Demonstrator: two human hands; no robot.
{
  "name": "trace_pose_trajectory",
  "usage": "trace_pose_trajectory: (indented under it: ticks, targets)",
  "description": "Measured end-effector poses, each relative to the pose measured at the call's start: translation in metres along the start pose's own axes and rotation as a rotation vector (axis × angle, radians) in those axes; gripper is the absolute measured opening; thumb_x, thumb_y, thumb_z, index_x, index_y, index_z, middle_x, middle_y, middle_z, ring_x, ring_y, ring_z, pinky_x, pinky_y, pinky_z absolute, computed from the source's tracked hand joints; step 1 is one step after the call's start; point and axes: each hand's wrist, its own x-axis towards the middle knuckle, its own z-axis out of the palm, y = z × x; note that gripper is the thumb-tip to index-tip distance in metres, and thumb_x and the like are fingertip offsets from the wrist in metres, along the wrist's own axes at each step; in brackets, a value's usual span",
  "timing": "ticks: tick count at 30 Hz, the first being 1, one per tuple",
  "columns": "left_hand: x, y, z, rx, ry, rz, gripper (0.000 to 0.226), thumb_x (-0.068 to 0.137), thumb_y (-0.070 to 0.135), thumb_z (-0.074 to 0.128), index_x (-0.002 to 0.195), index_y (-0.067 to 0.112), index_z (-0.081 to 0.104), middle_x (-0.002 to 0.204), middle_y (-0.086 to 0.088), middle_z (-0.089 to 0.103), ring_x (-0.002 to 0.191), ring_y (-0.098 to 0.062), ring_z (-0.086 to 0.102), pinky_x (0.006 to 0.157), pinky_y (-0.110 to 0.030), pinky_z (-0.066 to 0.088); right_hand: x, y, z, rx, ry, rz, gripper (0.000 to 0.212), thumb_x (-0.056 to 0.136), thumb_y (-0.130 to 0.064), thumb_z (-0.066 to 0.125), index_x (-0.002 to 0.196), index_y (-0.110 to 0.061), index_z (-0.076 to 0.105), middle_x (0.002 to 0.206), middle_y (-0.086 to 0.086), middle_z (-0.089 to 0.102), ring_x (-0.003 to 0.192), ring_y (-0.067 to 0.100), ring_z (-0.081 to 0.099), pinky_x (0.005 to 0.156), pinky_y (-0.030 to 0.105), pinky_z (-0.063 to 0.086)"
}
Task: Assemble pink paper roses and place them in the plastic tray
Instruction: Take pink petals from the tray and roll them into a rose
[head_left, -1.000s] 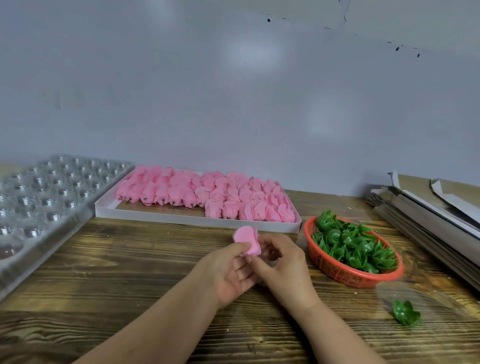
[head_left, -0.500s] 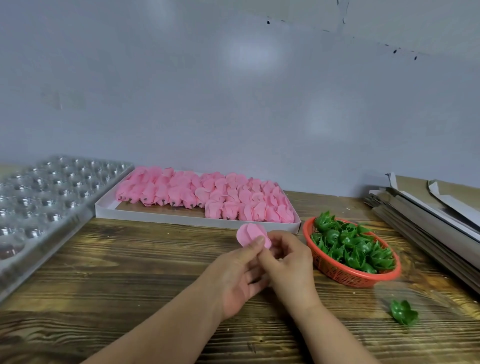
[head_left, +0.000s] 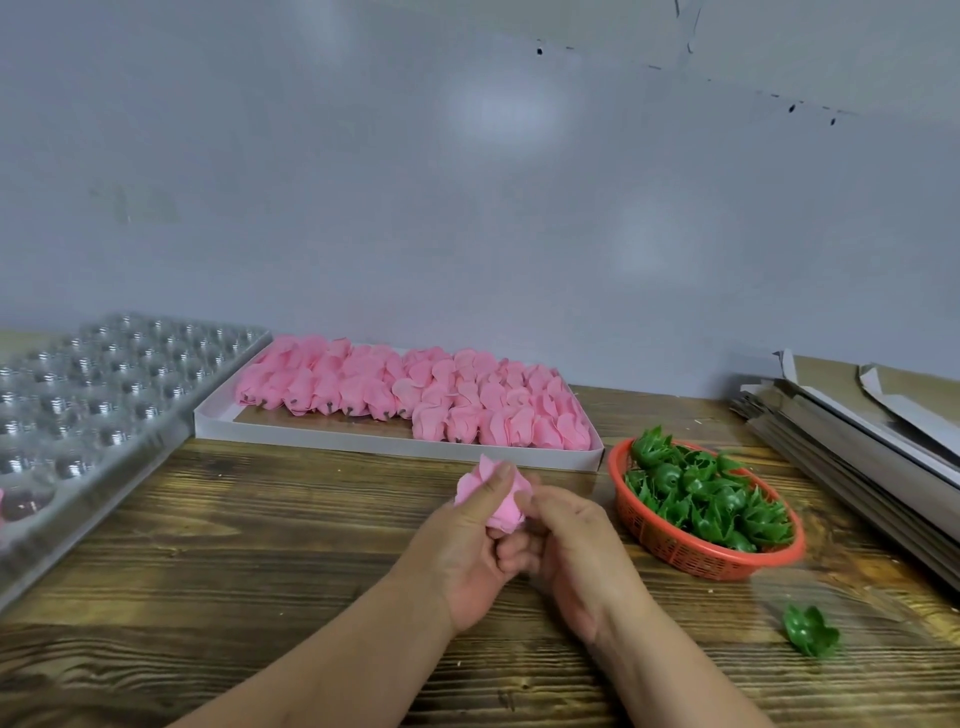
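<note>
A pink paper rose (head_left: 506, 506) is held above the wooden table, in front of me at the centre. My left hand (head_left: 470, 545) grips it, thumb lying across the petals. My right hand (head_left: 571, 551) pinches the rose's right side with curled fingers; its lower end is hidden between my hands. The clear plastic tray (head_left: 104, 410) with rows of round cups lies at the far left; something pink shows in one near cup at its left edge. A white flat box (head_left: 363, 441) behind my hands holds several rows of pink rose heads (head_left: 415, 395).
A red mesh basket (head_left: 691, 556) full of green plastic calyxes (head_left: 711, 493) stands just right of my hands. One loose green calyx (head_left: 810, 631) lies on the table near the right front. A stack of flat cardboard (head_left: 872, 426) fills the right edge. A grey wall rises behind.
The rose has turned between my fingers, and my left thumb has moved up over its petals. Both hands stay at the same place on the table.
</note>
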Motion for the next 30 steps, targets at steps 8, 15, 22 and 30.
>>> trace_pose_trajectory:
  ticks: [8, 15, 22, 30]
  targets:
    - [-0.001, 0.0077, -0.0002, -0.164, -0.007, 0.008, 0.032, 0.071, 0.024, 0.068, 0.096, 0.007, 0.059, 0.074, -0.017, 0.07, 0.064, -0.026, 0.071, 0.056, -0.035, 0.059, -0.007, 0.0062, 0.0073, -0.845, 0.14, -0.492, 0.031, 0.068, -0.01, 0.077, 0.086, -0.028, 0.06, 0.068, -0.004, 0.063, 0.059, 0.005, 0.055, 0.06, 0.024, 0.047]
    - [-0.0048, 0.0091, -0.0009, 0.042, -0.115, 0.012, 0.024, 0.065, 0.032, 0.071, 0.075, 0.011, 0.074, 0.072, -0.009, 0.063, 0.057, -0.017, 0.062, 0.051, -0.026, 0.05, -0.0053, 0.0022, 0.0065, -0.421, 0.1, -0.291, 0.009, 0.078, 0.003, 0.067, 0.073, 0.004, 0.06, 0.055, 0.006, 0.053, 0.047, 0.011, 0.048, 0.047, 0.023, 0.042]
    - [-0.002, 0.009, -0.0021, 0.171, -0.062, 0.031, 0.044, 0.074, 0.033, 0.065, 0.108, 0.004, 0.065, 0.062, -0.008, 0.057, 0.051, -0.017, 0.049, 0.053, -0.027, 0.038, -0.0085, -0.0005, 0.0085, -0.206, -0.027, -0.141, 0.008, 0.08, 0.004, 0.064, 0.075, -0.003, 0.064, 0.059, 0.009, 0.062, 0.047, 0.013, 0.053, 0.046, 0.021, 0.045]
    - [-0.0046, 0.0087, 0.0007, 0.062, -0.087, 0.03, 0.05, 0.07, 0.023, 0.068, 0.116, 0.006, 0.058, 0.085, -0.015, 0.068, 0.069, -0.023, 0.066, 0.066, -0.033, 0.052, -0.007, 0.0036, 0.0093, -0.476, 0.082, -0.338, 0.012, 0.075, 0.005, 0.067, 0.073, -0.005, 0.062, 0.061, 0.017, 0.059, 0.052, 0.02, 0.049, 0.052, 0.029, 0.043]
